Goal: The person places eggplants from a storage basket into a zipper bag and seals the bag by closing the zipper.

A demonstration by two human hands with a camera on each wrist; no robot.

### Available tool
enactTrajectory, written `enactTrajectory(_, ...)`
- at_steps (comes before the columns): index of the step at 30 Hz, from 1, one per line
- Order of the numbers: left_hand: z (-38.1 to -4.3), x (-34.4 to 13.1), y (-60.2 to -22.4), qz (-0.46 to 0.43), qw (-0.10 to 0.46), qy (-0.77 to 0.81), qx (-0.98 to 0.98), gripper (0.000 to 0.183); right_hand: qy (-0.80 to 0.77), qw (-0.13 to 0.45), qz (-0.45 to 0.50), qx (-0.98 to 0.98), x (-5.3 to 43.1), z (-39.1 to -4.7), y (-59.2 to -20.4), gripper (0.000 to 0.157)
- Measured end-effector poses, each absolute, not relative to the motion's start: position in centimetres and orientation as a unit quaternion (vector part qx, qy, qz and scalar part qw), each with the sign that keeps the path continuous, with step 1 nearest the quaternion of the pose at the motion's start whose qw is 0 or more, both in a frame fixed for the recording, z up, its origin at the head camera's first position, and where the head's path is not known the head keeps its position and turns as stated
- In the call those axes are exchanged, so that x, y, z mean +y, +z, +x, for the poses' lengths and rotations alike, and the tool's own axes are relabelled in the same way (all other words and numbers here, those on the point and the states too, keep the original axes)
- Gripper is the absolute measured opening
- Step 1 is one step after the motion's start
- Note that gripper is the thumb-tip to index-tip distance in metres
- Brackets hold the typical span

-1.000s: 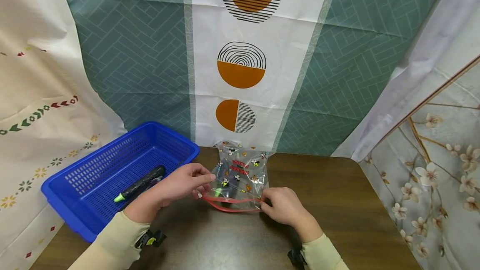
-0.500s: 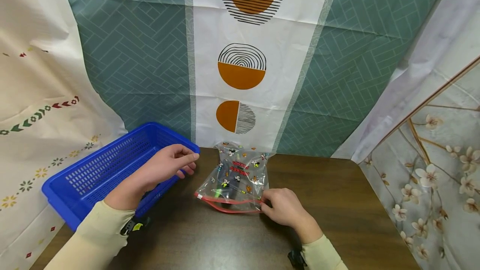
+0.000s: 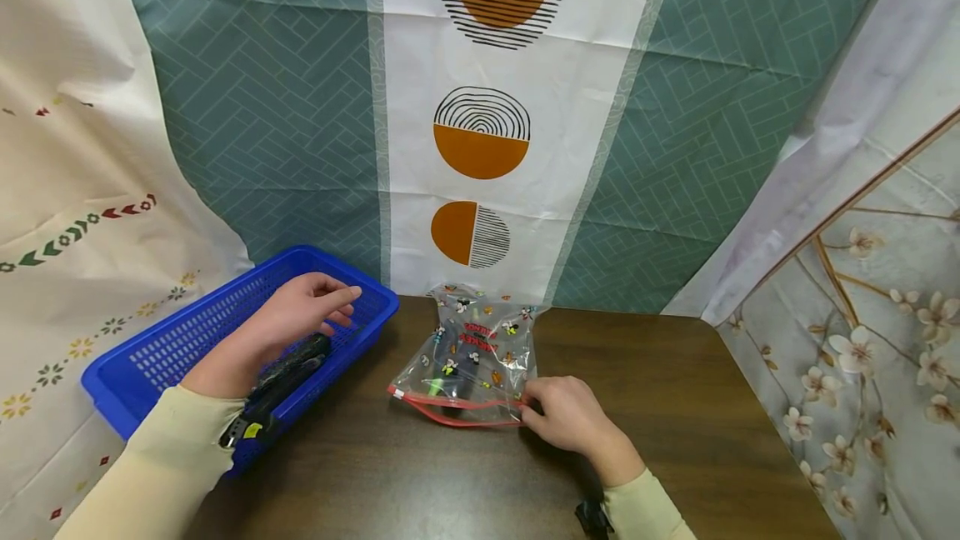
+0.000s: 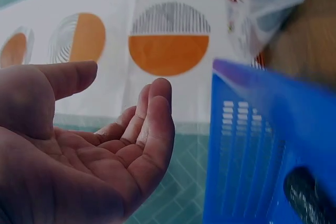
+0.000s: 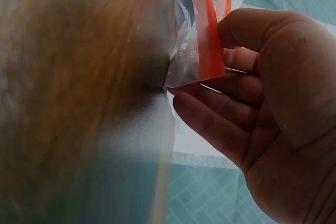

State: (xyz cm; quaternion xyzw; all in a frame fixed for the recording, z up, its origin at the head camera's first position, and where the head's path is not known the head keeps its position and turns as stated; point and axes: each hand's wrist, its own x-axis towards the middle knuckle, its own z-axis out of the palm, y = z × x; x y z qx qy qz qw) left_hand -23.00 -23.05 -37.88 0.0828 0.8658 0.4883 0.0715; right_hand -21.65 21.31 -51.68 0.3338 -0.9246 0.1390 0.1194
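Observation:
A clear zipper bag (image 3: 480, 357) with cartoon prints and a red zip edge lies on the table, its mouth parted toward me. Something dark with a bright green end shows through its plastic. My right hand (image 3: 570, 415) pinches the right corner of the red edge between thumb and fingers, as the right wrist view also shows. Above the blue basket (image 3: 172, 348) hovers my left hand (image 3: 292, 319), fingers loosely bent with nothing in them. Under that hand, dark marker-like items (image 3: 296, 369) lie in the basket, partly hidden by the wrist.
The brown wooden table (image 3: 637, 373) runs back to a green and white patterned curtain (image 3: 480, 190). A cream cloth (image 3: 90, 273) hangs at the left beside the basket, and a floral panel (image 3: 877, 373) borders the right side.
My left hand has let go of the bag's left corner and moved left and back over the basket. The right hand and bag have stayed in place.

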Motion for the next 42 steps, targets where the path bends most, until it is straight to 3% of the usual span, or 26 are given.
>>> enactTrajectory(11,-24.4,-26.3,-38.9,0.064,0.115,0.432,0.892,0.066,0.141,0.121,0.335,-0.924,21.3,-21.7,-51.6,0.021)
enactTrajectory(22,-25.4,-28.1,-40.8,0.052,0.152,0.359,0.919,0.04,0.135,0.122,0.334,-0.925,21.2,-21.7,-51.5,0.019)
enactTrajectory(28,-25.7,-28.1,-41.7,0.076,0.142,0.302,0.939,0.052,0.136,0.121,0.333,-0.925,21.2,-21.7,-51.5,0.021)
enactTrajectory(35,-25.8,-28.7,-42.2,0.096,0.146,0.238,0.955,0.037,0.139,0.124,0.332,-0.925,21.2,-21.7,-51.6,0.02)
enactTrajectory(42,-25.5,-28.9,-42.4,0.102,0.18,0.205,0.957,0.049,0.137,0.122,0.33,-0.926,21.3,-21.8,-51.8,0.02)
